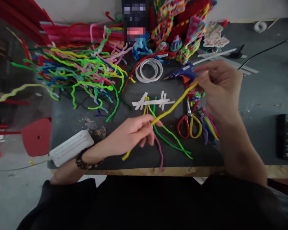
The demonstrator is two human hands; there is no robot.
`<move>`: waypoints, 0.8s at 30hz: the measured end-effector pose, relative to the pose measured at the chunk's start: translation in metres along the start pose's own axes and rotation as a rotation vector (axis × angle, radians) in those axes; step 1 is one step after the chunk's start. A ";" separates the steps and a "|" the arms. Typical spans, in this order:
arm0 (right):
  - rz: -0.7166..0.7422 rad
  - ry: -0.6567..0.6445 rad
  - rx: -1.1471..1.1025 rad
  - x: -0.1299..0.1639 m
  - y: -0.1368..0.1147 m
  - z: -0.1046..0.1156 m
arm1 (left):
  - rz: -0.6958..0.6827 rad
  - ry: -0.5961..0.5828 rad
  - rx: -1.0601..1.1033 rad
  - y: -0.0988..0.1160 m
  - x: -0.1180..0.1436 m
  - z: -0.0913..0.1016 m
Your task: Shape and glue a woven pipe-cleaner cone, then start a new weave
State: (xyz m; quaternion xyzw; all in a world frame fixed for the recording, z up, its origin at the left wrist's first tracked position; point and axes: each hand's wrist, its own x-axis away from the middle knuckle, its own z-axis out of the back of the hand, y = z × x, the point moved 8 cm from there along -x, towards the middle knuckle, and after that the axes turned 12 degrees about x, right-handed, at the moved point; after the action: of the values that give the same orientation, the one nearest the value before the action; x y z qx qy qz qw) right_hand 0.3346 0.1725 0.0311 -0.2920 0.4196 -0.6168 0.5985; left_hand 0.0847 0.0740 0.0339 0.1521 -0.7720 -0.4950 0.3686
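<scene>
A yellow pipe cleaner (175, 104) stretches slantwise between my two hands. My left hand (140, 129) pinches its lower end over the middle of the table. At the upper right, my right hand (218, 84) grips the other end with thumb and fingers. Beneath my left hand, a green pipe cleaner (167, 140), a pink one (161, 151) and a yellow one fan toward the front edge. Their far ends lie at strips of white tape (150, 102) stuck to the dark table. A blue glue gun (182, 72) lies just left of my right hand.
Scissors (189, 123) with red and yellow handles lie right of centre. A heap of pipe cleaners (86, 70) fills the back left. White tape rolls (149, 70) lie at the back middle. A white power strip (72, 147) is front left, a phone (287, 135) far right.
</scene>
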 end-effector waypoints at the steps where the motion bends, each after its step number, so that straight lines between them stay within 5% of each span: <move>1: -0.066 -0.006 -0.054 -0.004 0.010 -0.001 | 0.038 -0.030 0.184 -0.007 -0.002 -0.008; 5: -0.257 -0.267 -0.241 0.007 0.019 -0.035 | 0.028 0.036 0.599 -0.022 -0.007 -0.022; 8: -0.150 -0.481 -0.078 0.034 -0.007 -0.066 | 0.074 0.002 0.616 -0.030 -0.006 -0.033; 12: -0.094 -0.429 -0.047 0.055 -0.029 -0.075 | 0.107 -0.077 0.493 -0.037 -0.005 -0.046; 14: -0.166 -0.424 -0.146 0.056 -0.028 -0.073 | 0.023 -0.091 0.257 -0.035 -0.007 -0.046; 18: -0.322 -0.400 -0.243 0.044 -0.018 -0.052 | -0.427 0.026 -0.629 -0.019 -0.010 -0.041; 20: -0.344 -0.372 -0.208 0.034 -0.013 -0.037 | -0.549 0.042 -0.992 -0.025 -0.011 -0.046; 24: -0.297 -0.341 -0.061 0.022 -0.009 -0.020 | -0.676 0.140 -1.366 -0.034 -0.011 -0.046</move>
State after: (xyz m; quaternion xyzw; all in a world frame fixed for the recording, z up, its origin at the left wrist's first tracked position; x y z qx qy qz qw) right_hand 0.3107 0.1535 0.0264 -0.4687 0.2832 -0.6266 0.5545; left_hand 0.1212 0.0347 0.0100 0.1495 -0.1810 -0.9374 0.2573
